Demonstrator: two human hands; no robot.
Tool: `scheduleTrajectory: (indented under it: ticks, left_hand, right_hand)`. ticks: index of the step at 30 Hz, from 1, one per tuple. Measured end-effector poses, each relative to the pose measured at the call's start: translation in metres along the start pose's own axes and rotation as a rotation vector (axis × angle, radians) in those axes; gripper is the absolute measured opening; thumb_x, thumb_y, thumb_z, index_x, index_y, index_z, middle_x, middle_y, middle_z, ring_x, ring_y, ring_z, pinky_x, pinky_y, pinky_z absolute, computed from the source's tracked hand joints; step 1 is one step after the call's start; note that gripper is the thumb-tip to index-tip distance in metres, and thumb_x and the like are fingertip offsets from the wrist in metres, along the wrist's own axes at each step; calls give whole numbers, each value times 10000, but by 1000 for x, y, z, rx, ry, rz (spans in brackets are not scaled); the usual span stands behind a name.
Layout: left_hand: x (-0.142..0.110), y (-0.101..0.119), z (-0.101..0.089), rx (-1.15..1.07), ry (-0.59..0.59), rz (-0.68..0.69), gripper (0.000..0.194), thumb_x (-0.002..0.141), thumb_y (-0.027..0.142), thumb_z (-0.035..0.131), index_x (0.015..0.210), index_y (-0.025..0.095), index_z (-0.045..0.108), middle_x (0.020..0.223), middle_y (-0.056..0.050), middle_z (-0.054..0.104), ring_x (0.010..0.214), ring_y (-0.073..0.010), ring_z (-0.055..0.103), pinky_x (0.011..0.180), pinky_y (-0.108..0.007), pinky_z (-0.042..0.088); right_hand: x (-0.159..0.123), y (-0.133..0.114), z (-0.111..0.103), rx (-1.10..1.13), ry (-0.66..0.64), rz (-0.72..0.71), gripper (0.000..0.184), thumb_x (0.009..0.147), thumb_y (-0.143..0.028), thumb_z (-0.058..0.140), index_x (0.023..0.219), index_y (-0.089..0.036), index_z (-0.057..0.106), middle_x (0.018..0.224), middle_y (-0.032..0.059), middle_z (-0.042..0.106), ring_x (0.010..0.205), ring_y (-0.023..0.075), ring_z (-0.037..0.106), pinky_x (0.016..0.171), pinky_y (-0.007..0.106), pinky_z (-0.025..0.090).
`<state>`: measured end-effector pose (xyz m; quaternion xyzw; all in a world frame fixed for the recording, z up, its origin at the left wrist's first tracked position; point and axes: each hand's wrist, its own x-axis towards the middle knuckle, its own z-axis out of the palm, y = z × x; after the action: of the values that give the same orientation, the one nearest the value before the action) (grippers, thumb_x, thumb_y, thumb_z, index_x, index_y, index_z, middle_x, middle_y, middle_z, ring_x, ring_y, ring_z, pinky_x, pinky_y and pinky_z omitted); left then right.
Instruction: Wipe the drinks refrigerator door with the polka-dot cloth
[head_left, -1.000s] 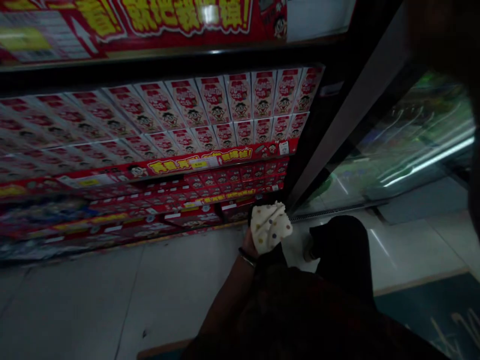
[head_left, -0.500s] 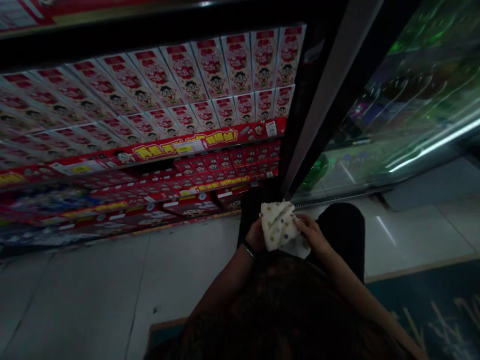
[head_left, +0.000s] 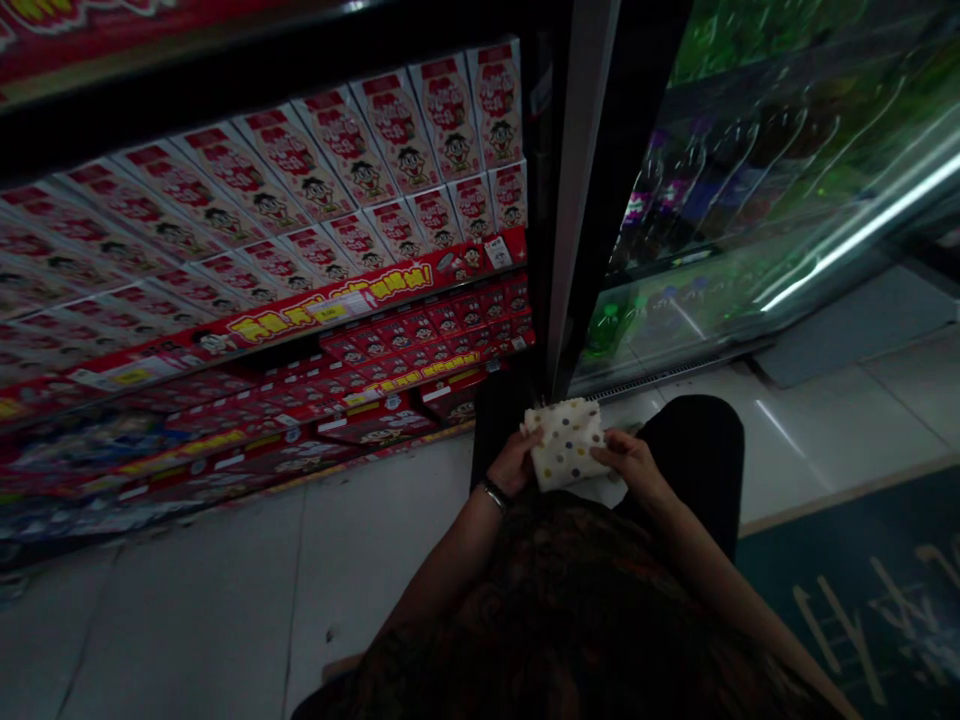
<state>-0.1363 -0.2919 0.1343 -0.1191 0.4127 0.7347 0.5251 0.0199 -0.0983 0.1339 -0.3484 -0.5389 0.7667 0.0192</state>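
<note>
Cloth, cream with coloured dots, folded into a small pad, sits between both hands in front of the person's chest. Left hand grips its left edge, fingers curled around it; right hand pinches the right edge, fingers pressed together on top. Wristband on the left wrist. Just beyond the fingertips: dark upright post of a cooler door, bottles behind glass to the right. Left of the fingers, shelves packed with red-and-white cartons. Pale tiled floor below; dark mat lower right.
</note>
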Motion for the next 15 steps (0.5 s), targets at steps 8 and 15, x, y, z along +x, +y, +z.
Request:
scheduleTrajectory:
  ticks: [8,15]
  left_hand:
    - [12,-13,0,10,88,80,503,863,357,924,1271,115,755,1263,-175,781,1208,-335,750,1249,-548,490]
    - [18,-30,15,-43,132,127,484,916,386,878,1303,142,721,1327,-170,760,1350,-337,683,1287,-532,457]
  right_hand:
    - [7,5,-19,-417,355,-200,499,817,-576,661,1118,-182,722,1078,145,741,980,309,692,948,485,579]
    - [-28,-66,22,-687,534,-983,658,1078,-492,450,1663,-190,442,1680,193,466,1580,366,446,1312,647,356]
